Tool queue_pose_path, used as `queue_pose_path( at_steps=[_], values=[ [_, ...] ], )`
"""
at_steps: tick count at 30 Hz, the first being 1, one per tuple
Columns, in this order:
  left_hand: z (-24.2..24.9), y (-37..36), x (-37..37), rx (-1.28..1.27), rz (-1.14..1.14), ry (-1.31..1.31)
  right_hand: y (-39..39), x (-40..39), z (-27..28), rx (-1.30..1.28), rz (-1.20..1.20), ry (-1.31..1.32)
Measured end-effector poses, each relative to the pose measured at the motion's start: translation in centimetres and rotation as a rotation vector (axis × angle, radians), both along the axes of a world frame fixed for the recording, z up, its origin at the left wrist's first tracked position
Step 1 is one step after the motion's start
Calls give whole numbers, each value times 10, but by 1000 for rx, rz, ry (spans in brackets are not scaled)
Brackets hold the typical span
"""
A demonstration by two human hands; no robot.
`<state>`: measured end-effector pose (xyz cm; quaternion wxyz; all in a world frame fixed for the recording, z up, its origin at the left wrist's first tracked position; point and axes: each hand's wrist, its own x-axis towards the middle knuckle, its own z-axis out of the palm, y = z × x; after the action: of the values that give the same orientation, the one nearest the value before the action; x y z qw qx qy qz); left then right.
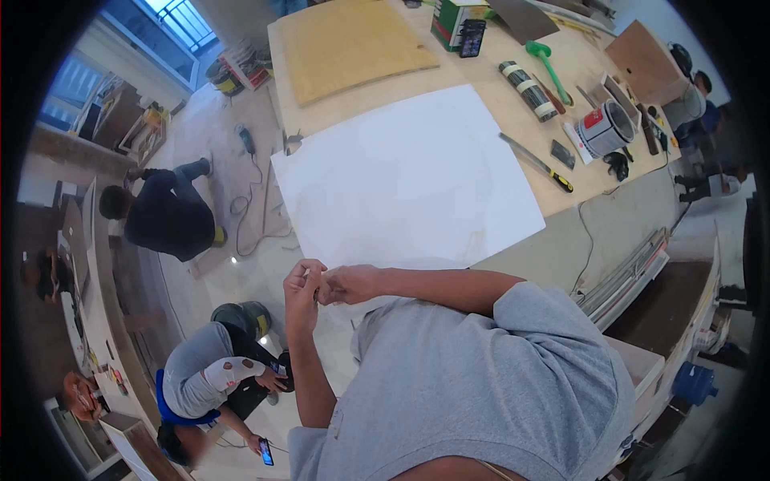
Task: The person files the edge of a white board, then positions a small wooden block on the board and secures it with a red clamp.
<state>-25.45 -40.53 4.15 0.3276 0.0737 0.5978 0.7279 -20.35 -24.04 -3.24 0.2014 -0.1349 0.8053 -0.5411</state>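
Observation:
Just off the near edge of a large white sheet, my two hands meet in front of my body. My left hand is closed, its fingers curled and raised. Against it presses my right hand, also closed, with the fingertips touching the left hand's fingers. Something small and dark may show between them, but I cannot make out what it is. The sheet lies flat on a wooden worktable and hangs slightly over its front edge.
On the worktable are a yellowish board, a file with a yellow-black handle, a green mallet, a paint can and a propped phone. One person crouches at left; another sits below, holding a phone.

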Motion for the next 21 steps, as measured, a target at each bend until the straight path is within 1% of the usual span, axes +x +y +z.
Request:
queue_pose_path(
  at_steps=[3,4,5,7,8,9,10,12,15,17,18,20,21],
  values=[
    [4,7,11,5,136,-13,1,1,-11,-109,6,-29],
    [4,11,14,15,208,-22,-2,0,-23,-113,1,25],
    [3,10,18,12,289,-38,-1,0,-19,-101,19,93],
    [-8,11,26,31,457,-11,2,2,-6,-90,-9,89],
    [-5,17,30,66,551,-33,3,2,6,-126,-34,68],
    [-2,22,34,99,633,-51,0,2,0,-90,-52,146],
    [-9,29,39,156,756,-60,0,1,15,-27,-75,6],
    [-18,40,43,292,970,-65,-2,-2,24,17,-64,-12],
    [-17,36,50,395,933,-121,4,-5,25,120,-17,-36],
    [-16,11,55,249,605,-12,4,-8,39,180,16,-75],
    [-14,-7,57,172,434,43,3,-5,37,135,-1,-81],
    [-12,-39,55,17,182,252,2,-4,32,44,-56,-79],
    [-11,-51,51,-56,48,357,2,-3,29,24,-46,-93]
  ],
)
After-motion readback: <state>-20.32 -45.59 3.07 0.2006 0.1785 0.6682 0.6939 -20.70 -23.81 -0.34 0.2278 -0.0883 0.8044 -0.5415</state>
